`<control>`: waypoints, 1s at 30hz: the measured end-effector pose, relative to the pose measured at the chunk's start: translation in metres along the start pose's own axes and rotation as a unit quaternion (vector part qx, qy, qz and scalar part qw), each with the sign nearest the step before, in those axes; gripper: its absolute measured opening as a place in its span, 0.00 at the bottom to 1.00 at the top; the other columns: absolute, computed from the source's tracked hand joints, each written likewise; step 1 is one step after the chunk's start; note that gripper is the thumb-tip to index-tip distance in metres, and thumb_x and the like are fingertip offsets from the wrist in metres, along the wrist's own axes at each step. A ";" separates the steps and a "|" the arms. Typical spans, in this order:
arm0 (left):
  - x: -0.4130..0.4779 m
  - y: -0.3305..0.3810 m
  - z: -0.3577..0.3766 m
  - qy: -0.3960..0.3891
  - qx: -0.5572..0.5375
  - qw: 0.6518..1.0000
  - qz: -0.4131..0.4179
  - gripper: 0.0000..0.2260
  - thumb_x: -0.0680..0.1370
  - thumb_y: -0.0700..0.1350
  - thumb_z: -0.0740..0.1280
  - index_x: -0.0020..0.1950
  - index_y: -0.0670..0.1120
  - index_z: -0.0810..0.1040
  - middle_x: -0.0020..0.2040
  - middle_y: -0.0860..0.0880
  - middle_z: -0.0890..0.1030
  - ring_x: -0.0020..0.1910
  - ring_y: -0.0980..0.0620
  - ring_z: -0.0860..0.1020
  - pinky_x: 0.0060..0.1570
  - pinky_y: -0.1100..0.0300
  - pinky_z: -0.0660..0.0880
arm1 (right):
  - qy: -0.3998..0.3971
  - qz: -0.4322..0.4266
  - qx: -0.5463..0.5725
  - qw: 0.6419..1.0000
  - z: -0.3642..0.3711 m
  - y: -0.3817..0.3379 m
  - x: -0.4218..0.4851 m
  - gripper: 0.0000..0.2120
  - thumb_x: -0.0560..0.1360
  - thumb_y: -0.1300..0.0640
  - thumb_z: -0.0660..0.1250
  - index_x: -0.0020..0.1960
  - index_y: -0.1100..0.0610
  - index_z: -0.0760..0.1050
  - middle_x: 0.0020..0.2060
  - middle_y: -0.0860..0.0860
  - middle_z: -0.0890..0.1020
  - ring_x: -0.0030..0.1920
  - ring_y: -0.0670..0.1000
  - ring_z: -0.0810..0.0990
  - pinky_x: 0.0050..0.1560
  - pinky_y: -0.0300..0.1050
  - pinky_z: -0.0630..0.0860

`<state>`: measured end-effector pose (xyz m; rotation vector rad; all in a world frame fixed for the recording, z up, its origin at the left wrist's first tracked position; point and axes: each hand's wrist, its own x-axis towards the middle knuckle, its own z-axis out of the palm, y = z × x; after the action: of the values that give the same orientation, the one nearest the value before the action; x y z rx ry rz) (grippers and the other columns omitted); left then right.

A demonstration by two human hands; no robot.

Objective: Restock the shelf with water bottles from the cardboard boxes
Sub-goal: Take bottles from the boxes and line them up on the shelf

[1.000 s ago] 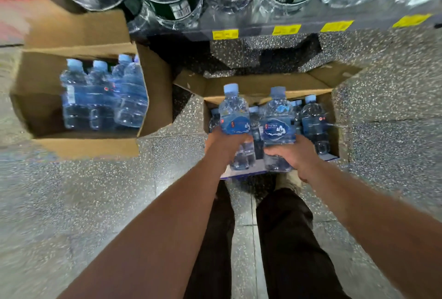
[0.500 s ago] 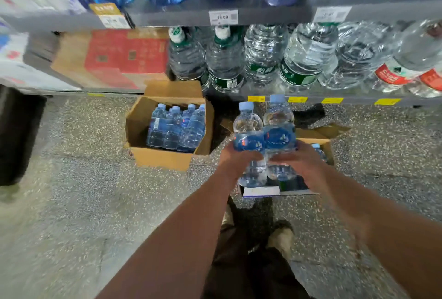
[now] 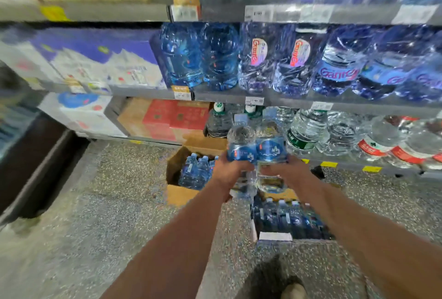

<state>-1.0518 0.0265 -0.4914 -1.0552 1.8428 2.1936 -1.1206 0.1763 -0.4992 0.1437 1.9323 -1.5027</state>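
Up they come: left bottle (image 3: 240,149) and right bottle (image 3: 271,146) have risen from the near box (image 3: 279,195) to the front of the bottom shelf (image 3: 334,163), touching side by side. My left hand (image 3: 229,170) curls its fingers round the left one; my right hand (image 3: 290,172) wraps the right one likewise. Far box (image 3: 178,194) sits on the floor (image 3: 107,215) beside, packed with more.

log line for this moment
left hand grips left bottle | right hand grips right bottle | both upright, in front of bottom shelf
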 end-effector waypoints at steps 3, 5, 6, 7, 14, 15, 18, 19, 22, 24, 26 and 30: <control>-0.031 0.030 -0.031 -0.014 0.008 0.999 0.040 0.17 0.60 0.38 0.74 0.46 0.49 0.76 0.45 0.48 0.81 0.49 0.44 0.80 0.46 0.55 0.75 | -0.008 -0.033 0.011 0.999 0.027 -0.026 -0.035 0.16 0.66 0.65 0.76 0.51 0.56 0.78 0.47 0.52 0.83 0.47 0.52 0.81 0.43 0.45 0.75; -0.053 0.048 -0.049 -0.017 0.009 0.997 0.069 0.14 0.65 0.34 0.73 0.44 0.48 0.75 0.40 0.49 0.79 0.43 0.47 0.78 0.44 0.55 0.75 | -0.006 -0.059 0.016 0.998 0.043 -0.040 -0.056 0.16 0.67 0.66 0.76 0.52 0.57 0.78 0.46 0.52 0.84 0.47 0.50 0.81 0.48 0.46 0.76; -0.063 0.056 -0.057 -0.018 0.012 0.996 0.084 0.15 0.62 0.36 0.74 0.45 0.46 0.77 0.41 0.48 0.80 0.44 0.44 0.78 0.45 0.52 0.76 | -0.003 -0.076 0.017 0.997 0.052 -0.048 -0.066 0.16 0.66 0.67 0.76 0.52 0.57 0.79 0.46 0.53 0.84 0.47 0.51 0.82 0.50 0.47 0.77; -0.071 0.062 -0.066 -0.020 0.017 0.994 0.108 0.20 0.57 0.39 0.75 0.48 0.42 0.79 0.42 0.45 0.81 0.46 0.41 0.79 0.48 0.49 0.77 | 0.002 -0.090 0.015 0.996 0.060 -0.056 -0.078 0.18 0.65 0.66 0.77 0.52 0.57 0.79 0.45 0.53 0.85 0.47 0.52 0.83 0.51 0.47 0.78; -0.128 0.110 -0.117 -0.027 0.065 0.977 0.199 0.27 0.56 0.42 0.69 0.55 0.44 0.79 0.50 0.45 0.83 0.52 0.44 0.80 0.54 0.48 0.77 | 0.021 -0.145 0.005 0.989 0.104 -0.110 -0.143 0.24 0.63 0.63 0.78 0.56 0.53 0.76 0.50 0.50 0.83 0.49 0.50 0.80 0.38 0.41 0.70; -0.136 0.118 -0.122 -0.029 0.068 0.975 0.208 0.24 0.58 0.41 0.69 0.54 0.44 0.78 0.50 0.45 0.83 0.52 0.46 0.80 0.53 0.50 0.76 | 0.016 -0.152 -0.001 0.988 0.108 -0.119 -0.151 0.23 0.64 0.63 0.78 0.56 0.53 0.74 0.50 0.50 0.82 0.48 0.49 0.79 0.37 0.39 0.69; -0.154 0.140 -0.135 -0.030 0.056 0.973 0.220 0.14 0.69 0.38 0.70 0.54 0.43 0.78 0.49 0.46 0.82 0.49 0.48 0.79 0.43 0.61 0.73 | 0.002 -0.165 -0.001 0.986 0.120 -0.144 -0.167 0.27 0.65 0.62 0.77 0.60 0.54 0.71 0.48 0.47 0.80 0.44 0.45 0.76 0.37 0.38 0.68; -0.158 0.146 -0.139 -0.036 0.042 0.973 0.225 0.11 0.72 0.36 0.69 0.54 0.41 0.79 0.49 0.45 0.82 0.47 0.50 0.79 0.40 0.63 0.71 | 0.001 -0.167 0.002 0.986 0.123 -0.151 -0.170 0.29 0.65 0.62 0.78 0.63 0.55 0.71 0.49 0.48 0.81 0.45 0.45 0.77 0.39 0.38 0.68; -0.164 0.162 -0.147 -0.041 0.010 0.973 0.226 0.11 0.72 0.39 0.73 0.53 0.43 0.80 0.51 0.45 0.83 0.47 0.52 0.80 0.40 0.63 0.71 | 0.006 -0.177 0.000 0.984 0.131 -0.169 -0.178 0.33 0.63 0.62 0.78 0.66 0.58 0.71 0.52 0.50 0.82 0.48 0.48 0.79 0.46 0.42 0.70; -0.161 0.171 -0.151 -0.033 0.007 0.974 0.226 0.11 0.70 0.41 0.75 0.51 0.46 0.80 0.51 0.45 0.84 0.51 0.48 0.81 0.48 0.58 0.75 | 0.007 -0.174 -0.004 0.985 0.137 -0.181 -0.182 0.34 0.63 0.62 0.79 0.66 0.58 0.70 0.52 0.51 0.82 0.50 0.50 0.80 0.47 0.42 0.72; -0.156 0.180 -0.154 -0.022 0.009 0.975 0.223 0.10 0.69 0.42 0.76 0.49 0.47 0.81 0.50 0.46 0.84 0.52 0.47 0.81 0.54 0.54 0.75 | 0.007 -0.178 -0.001 0.984 0.140 -0.189 -0.180 0.34 0.62 0.63 0.79 0.65 0.59 0.71 0.52 0.52 0.83 0.51 0.51 0.81 0.48 0.42 0.74; -0.143 0.198 -0.151 -0.022 0.001 0.974 0.226 0.13 0.69 0.40 0.75 0.53 0.44 0.81 0.50 0.46 0.84 0.51 0.48 0.81 0.50 0.57 0.74 | 0.008 -0.173 0.002 0.985 0.139 -0.207 -0.172 0.30 0.62 0.63 0.79 0.61 0.58 0.71 0.49 0.53 0.82 0.51 0.52 0.81 0.55 0.47 0.75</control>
<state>-0.9713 -0.1117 -0.2529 -0.6193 2.2429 2.4134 -1.0261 0.0371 -0.2473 -0.1890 2.0430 -1.7290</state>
